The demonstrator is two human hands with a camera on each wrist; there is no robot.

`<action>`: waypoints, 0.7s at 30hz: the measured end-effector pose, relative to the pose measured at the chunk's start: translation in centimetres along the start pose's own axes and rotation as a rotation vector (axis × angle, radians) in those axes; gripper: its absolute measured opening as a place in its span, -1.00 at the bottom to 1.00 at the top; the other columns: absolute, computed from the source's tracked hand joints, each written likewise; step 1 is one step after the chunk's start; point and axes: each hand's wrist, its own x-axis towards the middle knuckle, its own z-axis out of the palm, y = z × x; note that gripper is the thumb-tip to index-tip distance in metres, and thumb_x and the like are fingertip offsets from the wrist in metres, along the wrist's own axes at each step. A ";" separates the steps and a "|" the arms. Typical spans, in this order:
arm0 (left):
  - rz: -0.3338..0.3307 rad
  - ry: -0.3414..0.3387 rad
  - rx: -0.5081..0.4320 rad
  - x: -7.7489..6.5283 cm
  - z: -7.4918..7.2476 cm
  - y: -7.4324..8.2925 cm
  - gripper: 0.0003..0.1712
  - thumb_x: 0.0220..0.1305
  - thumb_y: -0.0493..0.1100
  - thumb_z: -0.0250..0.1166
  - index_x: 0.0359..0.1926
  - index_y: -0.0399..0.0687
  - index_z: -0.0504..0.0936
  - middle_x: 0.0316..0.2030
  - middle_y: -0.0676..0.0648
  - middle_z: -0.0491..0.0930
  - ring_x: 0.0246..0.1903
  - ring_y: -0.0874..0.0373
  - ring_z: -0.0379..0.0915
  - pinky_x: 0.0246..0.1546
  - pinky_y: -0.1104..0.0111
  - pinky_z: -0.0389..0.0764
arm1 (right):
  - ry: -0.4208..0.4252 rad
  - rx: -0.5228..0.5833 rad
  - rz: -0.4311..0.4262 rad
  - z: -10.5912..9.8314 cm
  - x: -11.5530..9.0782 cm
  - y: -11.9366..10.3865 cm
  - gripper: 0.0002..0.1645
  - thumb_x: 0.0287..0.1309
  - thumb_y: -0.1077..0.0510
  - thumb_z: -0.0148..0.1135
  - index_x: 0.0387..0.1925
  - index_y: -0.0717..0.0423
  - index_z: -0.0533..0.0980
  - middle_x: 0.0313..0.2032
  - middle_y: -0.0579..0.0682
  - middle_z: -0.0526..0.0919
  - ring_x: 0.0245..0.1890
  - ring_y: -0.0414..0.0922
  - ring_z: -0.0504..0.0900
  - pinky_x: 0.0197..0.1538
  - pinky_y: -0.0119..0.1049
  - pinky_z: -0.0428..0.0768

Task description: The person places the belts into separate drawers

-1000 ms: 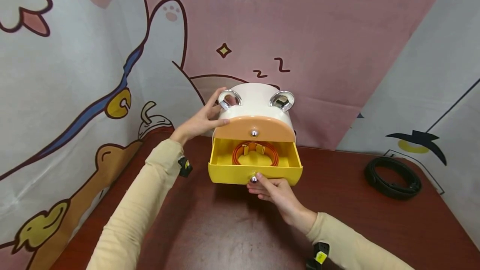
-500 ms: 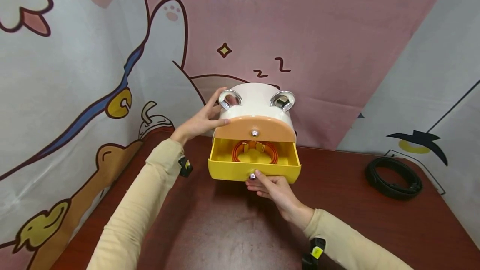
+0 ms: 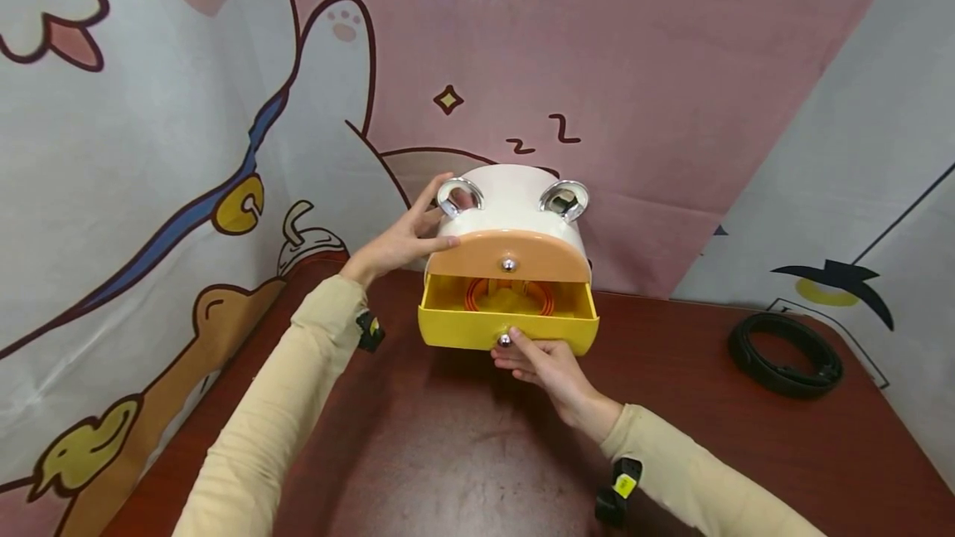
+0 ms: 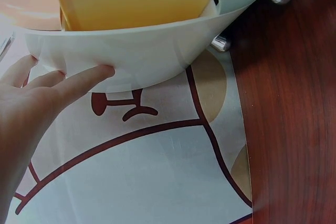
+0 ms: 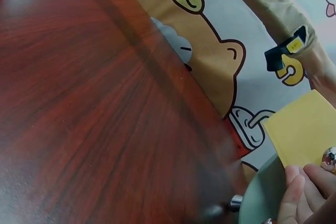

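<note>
The white rounded plastic drawer box (image 3: 515, 214) stood upright on the table. Its yellow lower drawer (image 3: 508, 326) sat partly open, holding what looked like an orange coiled belt (image 3: 509, 295).

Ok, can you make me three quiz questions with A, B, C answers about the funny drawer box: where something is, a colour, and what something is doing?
1. Where is the black belt?
A. on the table, right of the box
B. in the drawer
C. on top of the box

2. What colour is the open drawer?
A. blue
B. yellow
C. green

3. What is the left hand doing?
A. pressing flat against the box's side
B. holding the belt
C. lying on the table

Answers: 1 A, it lies coiled on the table. 2 B, its front is yellow. 3 A, straight fingers touch the white shell.
</note>
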 end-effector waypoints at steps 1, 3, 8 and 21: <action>0.003 0.003 0.008 0.0 0.0 0.0 0.05 0.31 -0.25 0.28 0.50 0.48 -0.22 0.46 -0.15 0.02 0.27 -0.08 0.25 0.13 -0.01 0.40 | 0.006 0.006 0.000 -0.1 0.1 0.0 -0.37 0.38 -0.11 0.09 0.05 0.44 0.54 -0.10 0.22 0.67 -0.06 0.00 0.66 -0.06 -0.31 0.57; 0.007 0.005 0.017 0.0 0.0 0.0 0.04 0.32 -0.24 0.28 0.50 0.47 -0.22 0.45 -0.16 0.03 0.28 -0.07 0.24 0.15 -0.02 0.37 | 0.021 0.019 0.001 -0.2 0.4 0.0 -0.37 0.37 -0.12 0.10 0.05 0.43 0.54 -0.10 0.21 0.67 -0.07 -0.01 0.66 -0.07 -0.31 0.57; 0.002 0.002 0.012 0.0 0.0 0.0 0.05 0.31 -0.23 0.29 0.50 0.47 -0.22 0.45 -0.14 0.06 0.27 -0.06 0.26 0.14 -0.01 0.39 | 0.052 0.027 0.002 -0.4 1.1 0.0 -0.37 0.35 -0.13 0.12 0.04 0.40 0.55 -0.10 0.20 0.68 -0.08 -0.02 0.67 -0.08 -0.32 0.57; -0.007 -0.004 -0.012 0.0 0.0 0.0 0.07 0.31 -0.26 0.28 0.49 0.53 -0.23 0.46 -0.12 0.02 0.28 -0.07 0.24 0.11 -0.02 0.42 | 0.065 0.026 -0.012 -0.5 2.2 0.0 -0.35 0.34 -0.15 0.13 0.04 0.41 0.55 -0.11 0.20 0.68 -0.11 -0.02 0.68 -0.10 -0.32 0.58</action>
